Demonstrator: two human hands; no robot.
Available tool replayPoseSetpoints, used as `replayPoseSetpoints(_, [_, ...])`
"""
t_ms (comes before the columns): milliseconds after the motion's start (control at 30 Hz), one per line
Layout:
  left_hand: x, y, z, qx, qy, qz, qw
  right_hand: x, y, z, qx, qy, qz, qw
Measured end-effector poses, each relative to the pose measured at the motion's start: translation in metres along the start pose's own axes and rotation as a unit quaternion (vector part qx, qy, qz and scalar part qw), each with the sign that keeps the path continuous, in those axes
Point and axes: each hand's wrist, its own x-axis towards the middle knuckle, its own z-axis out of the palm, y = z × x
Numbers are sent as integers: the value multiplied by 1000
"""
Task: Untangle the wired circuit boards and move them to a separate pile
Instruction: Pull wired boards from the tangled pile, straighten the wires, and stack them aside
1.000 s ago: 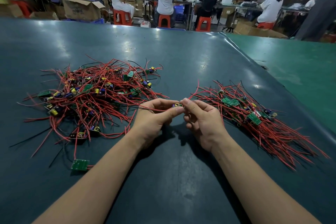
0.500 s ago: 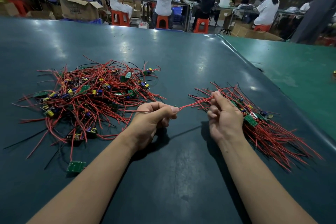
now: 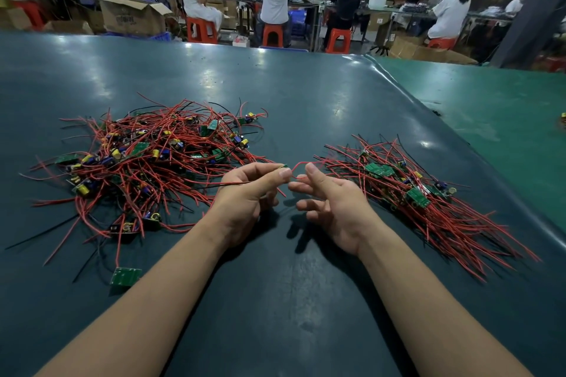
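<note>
Red wire (image 3: 298, 166) pinched by left hand (image 3: 249, 190).

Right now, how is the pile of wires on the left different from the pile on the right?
The left pile is bigger and messier, its red wires looping every way; the right pile is smaller, its wires mostly fanned out one way. The left pile shows many yellow and blue parts; the right pile shows few. A lone green board trails from the left pile. Both lie on the dark table and hold red wires and green boards.
</note>
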Motion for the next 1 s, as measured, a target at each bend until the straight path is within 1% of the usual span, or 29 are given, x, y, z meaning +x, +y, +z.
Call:
replayPoseSetpoints(100, [0, 0, -1, -19, -4, 4, 1000, -1, -1, -3, 5, -7, 9, 1000])
replayPoseSetpoints(133, [0, -1, -1, -10, -12, 7, 1000, -1, 0, -2, -2, -17, 0, 1000])
replayPoseSetpoints(200, [-3, -2, -1, 42, -37, 15, 998, -2, 3, 1, -11, -25, -32, 999])
replayPoseSetpoints(300, [-6, -3, 1, 98, -59, 25, 993, 0, 2, 0, 12, -6, -60, 998])
replayPoseSetpoints(400, [-4, -1, 1, 90, -62, 13, 994, 2, 1, -1, 51, 22, -60, 997])
replayPoseSetpoints(500, [-4, 1, 0, 79, -71, 0, 994, 4, -1, -3, 47, 46, -79, 995])
replayPoseSetpoints(567, [-4, 2, 0, 69, -78, -8, 994, 6, -5, -7, 64, 64, -99, 991])
replayPoseSetpoints(767, [-5, 4, -1, 73, -94, -9, 993, 12, -16, -24, 148, 131, -158, 967])
replayPoseSetpoints(867, [-4, 3, -3, 68, -98, -8, 993, 12, -19, -30, 194, 172, -197, 946])
replayPoseSetpoints(933, [-3, 3, -3, 42, -86, -5, 995, 11, -19, -30, 222, 201, -223, 928])
replayPoseSetpoints(1000, [-1, 3, -5, -9, -64, -3, 998, 10, -18, -30, 251, 206, -219, 920])
